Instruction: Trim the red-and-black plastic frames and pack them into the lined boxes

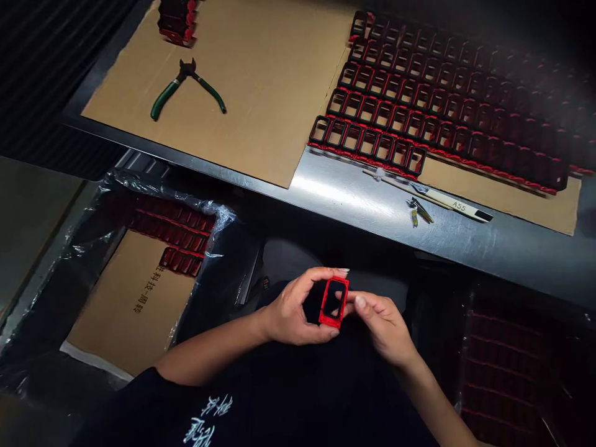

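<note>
On the near side of the metal table (pixel 349 198), over my lap, my left hand (pixel 295 313) is closed on a red frame (pixel 330 321), pinching its 2 ends between thumb and fingers. My right hand (pixel 388 326) is partly curled at the frame's side, 1 fingertip showing in the opening; I cannot tell whether it grips. Below the table, to the left, a plastic-lined bin (pixel 222 216) holds a printed cardboard sheet (pixel 123 292) and rows of red-and-black frames (pixel 179 261); below it to the right, a dim container holds red rows (pixel 503 366). Along the table's front lie small metal pieces (pixel 423 212) and a white stick (pixel 442 198) marked A55. Deeper on its right side sit packed frames (pixel 401 118); on its left side, green-handled pliers (pixel 164 100) lie spread on cardboard (pixel 246 112), a frame stack (pixel 174 38) beyond.
</note>
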Demonstrator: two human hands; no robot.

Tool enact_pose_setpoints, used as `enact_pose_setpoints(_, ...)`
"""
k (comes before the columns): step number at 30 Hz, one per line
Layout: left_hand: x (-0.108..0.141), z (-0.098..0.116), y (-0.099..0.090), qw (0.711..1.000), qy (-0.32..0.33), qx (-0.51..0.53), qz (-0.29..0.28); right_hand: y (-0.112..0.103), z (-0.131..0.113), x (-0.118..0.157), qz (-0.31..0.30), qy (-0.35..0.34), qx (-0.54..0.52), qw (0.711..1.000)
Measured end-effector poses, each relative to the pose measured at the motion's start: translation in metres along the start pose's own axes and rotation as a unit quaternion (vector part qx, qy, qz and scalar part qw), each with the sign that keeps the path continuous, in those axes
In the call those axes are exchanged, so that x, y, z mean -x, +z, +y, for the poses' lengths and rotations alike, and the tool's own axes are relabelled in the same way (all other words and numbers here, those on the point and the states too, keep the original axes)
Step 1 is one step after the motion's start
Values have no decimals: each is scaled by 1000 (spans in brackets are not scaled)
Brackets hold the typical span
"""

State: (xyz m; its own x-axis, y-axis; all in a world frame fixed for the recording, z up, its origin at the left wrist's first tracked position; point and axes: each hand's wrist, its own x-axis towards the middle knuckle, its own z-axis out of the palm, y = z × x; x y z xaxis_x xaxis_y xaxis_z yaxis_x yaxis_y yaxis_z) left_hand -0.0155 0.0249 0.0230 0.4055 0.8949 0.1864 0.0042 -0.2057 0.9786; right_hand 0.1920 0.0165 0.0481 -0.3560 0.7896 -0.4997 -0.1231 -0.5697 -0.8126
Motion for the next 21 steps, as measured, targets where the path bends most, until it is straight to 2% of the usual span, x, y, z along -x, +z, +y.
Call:
enact_pose_setpoints(4,-1,1,-1,998,39,-53,-1,-4,4,3,-1,41,-76,996)
enact_pose_setpoints(7,-2,2,-2,994,49,-96,-6,-5,3,7,-33,45,-110,992)
enact_pose_setpoints(11,-2,4,-2,990,42,-134,-18,-3,-1,6,-78,58,-93,991)
enact_pose_setpoints(15,-5,7,-2,985,36,-171,-9,0,-2,1,-77,97,-94,988)
enact_pose_setpoints(21,-7,9,-1,976,48,-211,-2,1,-1,-1,-85,115,-121,982)
